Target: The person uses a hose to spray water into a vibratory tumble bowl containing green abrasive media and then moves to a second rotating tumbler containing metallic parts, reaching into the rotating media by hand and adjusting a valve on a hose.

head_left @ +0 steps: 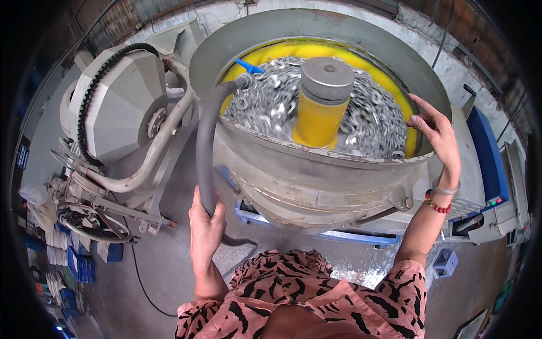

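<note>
My left hand [206, 221] is wrapped round a thick grey hose [206, 141]. The hose's far end, fitted with a blue-handled valve [249, 67], leans over the left rim of a big round metal tub [293, 178]. Inside the tub, many small silvery metal parts [271, 101] lie around a yellow centre post [319, 121] with a grey cap; they are smeared by motion. A yellow lining [389, 79] runs along the inner wall. At the tub's right rim my right hand [432, 127] has its fingers apart and appears to hold nothing.
To the left stands a many-sided grey drum [127, 107] with a toothed ring and a bent pipe frame [141, 169]. A blue panel [486, 152] is at the right. On the floor are a blue-grey stool [445, 263], blue crates [82, 263] and a black cable [144, 285].
</note>
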### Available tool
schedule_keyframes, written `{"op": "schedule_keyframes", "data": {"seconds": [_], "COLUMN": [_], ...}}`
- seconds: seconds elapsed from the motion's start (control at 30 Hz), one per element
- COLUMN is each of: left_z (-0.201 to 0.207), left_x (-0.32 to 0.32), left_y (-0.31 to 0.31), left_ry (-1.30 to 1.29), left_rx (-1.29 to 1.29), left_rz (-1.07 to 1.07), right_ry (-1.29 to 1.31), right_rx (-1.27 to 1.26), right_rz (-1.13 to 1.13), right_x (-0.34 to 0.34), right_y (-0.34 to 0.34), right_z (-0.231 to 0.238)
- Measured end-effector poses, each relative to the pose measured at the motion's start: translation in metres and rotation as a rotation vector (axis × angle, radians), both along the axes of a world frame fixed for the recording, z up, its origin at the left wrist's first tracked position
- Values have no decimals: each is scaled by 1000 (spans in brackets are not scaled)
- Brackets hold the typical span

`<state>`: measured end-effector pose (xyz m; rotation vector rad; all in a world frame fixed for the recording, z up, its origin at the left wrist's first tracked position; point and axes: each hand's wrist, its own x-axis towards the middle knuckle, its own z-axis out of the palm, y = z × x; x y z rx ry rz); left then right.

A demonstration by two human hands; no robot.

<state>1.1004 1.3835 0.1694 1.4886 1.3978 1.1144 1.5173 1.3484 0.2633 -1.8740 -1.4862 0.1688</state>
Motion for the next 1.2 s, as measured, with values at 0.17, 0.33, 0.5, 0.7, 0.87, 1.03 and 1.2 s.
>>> {"op": "schedule_keyframes", "data": {"seconds": [0.17,0.33,0.5,0.7,0.87,1.03,1.2], "left_z": [-2,-10,-16,-3,0,-12,-18], "left_x": [1,0,-6,-27,-28,-30,-27], "left_y": [1,4,10,18,24,27,27], "left_ry": [-16,-81,-125,-84,-58,-106,-124], "left_rx": [-7,2,9,-9,-5,-24,-27], "left_rz": [-9,-30,-79,-197,-274,-261,-258], "right_ry": [-7,41,284,293,227,240,151], "right_rx": [-4,-49,-65,-95,-183,-278,-364], "right_rz": [-5,103,118,5,24,24,0], "right_x": [-1,8,8,9,20,19,24], "right_y": [0,1,4,6,9,18,16], "right_z": [2,3,9,10,9,7,0]}}
